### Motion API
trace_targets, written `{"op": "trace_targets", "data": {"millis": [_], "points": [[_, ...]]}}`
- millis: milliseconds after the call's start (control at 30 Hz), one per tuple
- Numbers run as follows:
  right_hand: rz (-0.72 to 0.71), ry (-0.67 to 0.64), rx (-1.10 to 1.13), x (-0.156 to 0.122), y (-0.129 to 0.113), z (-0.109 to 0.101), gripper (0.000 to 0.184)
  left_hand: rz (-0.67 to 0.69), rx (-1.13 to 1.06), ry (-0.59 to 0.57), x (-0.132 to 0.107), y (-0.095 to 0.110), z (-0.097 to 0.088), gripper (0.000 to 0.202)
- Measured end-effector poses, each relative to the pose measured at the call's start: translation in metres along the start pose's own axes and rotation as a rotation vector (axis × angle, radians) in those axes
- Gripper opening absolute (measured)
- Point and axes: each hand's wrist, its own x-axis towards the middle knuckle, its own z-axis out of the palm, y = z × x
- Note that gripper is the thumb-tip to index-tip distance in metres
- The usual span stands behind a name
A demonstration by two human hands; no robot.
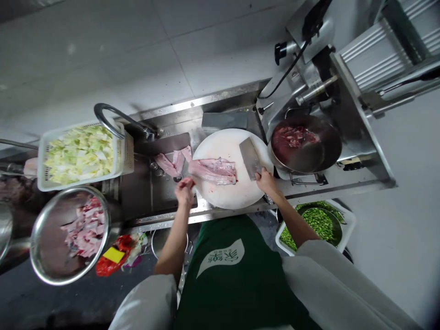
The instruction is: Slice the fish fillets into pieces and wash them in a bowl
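Note:
A long piece of pale pink fish (215,171) lies across the round white cutting board (223,200). My right hand (267,182) grips a cleaver (250,158) by its handle, the broad blade resting over the board's right side, apart from the fish. At the board's left edge, by the fish's left end, is my left hand (185,190) with its fingers curled together. Whether it pinches anything there I cannot tell. More fish strips (172,161) lie left of the board, over the sink's edge.
Left stand a white basket of chopped cabbage (82,153) under a curved faucet (113,109) and a steel bowl (36,247) of fish pieces. At right sits a pot (318,158) with dark red meat. Below it, chopped greens (318,224) fill a bowl. A grey block (224,121) lies behind the board.

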Motion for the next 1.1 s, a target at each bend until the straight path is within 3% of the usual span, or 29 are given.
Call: {"op": "trace_targets", "data": {"millis": [67,100,167,233,300,367,433,500,567,633,700,833,967,1100], "points": [[0.005,-0.004,0.007,0.0,0.0,0.001,0.038,0.171,0.437,0.061,0.015,0.018,-0.02,0.024],[0.003,-0.007,0.01,0.0,0.001,0.001,0.037,0.254,0.617,0.009,0.017,0.024,-0.022,0.031],[-0.006,-0.014,0.016,0.001,0.001,0.002,0.037,0.447,0.864,-0.27,0.01,0.03,-0.011,0.043],[-0.013,-0.022,0.023,0.003,0.003,0.002,0.037,0.643,1.083,-0.614,-0.003,0.026,0.017,0.053],[-0.016,-0.032,0.03,0.003,0.004,0.001,0.037,0.73,1.148,-0.812,-0.01,0.021,0.048,0.058],[-0.025,-0.031,0.039,0.002,0.006,0.0,0.036,0.699,1.029,-0.834,-0.007,0.019,0.073,0.053],[-0.038,-0.026,0.05,-0.003,0.006,-0.002,0.036,0.564,0.769,-0.776,0.007,0.026,0.088,0.039],[-0.036,-0.021,0.061,-0.011,0.006,-0.002,0.036,0.39,0.547,-0.691,0.026,0.04,0.094,0.026],[-0.023,-0.012,0.069,-0.019,0.005,-0.002,0.037,0.267,0.475,-0.659,0.046,0.059,0.093,0.022],[-0.014,0.002,0.07,-0.028,0.004,0.0,0.037,0.211,0.491,-0.675,0.065,0.078,0.082,0.022],[-0.015,0.002,0.058,-0.035,0.001,0.001,0.037,0.16,0.48,-0.694,0.081,0.094,0.059,0.024],[-0.023,0.01,-0.031,-0.048,-0.012,0.005,0.037,0.02,0.256,-0.578,0.097,0.109,-0.01,0.035],[-0.08,0.133,-0.163,-0.054,-0.032,0.024,0.044,-0.058,-0.107,-0.314,0.098,0.098,-0.073,0.045],[-0.132,0.182,-0.271,-0.052,-0.043,0.05,0.053,-0.163,-0.35,-0.059,0.106,0.072,-0.119,0.045]]}}
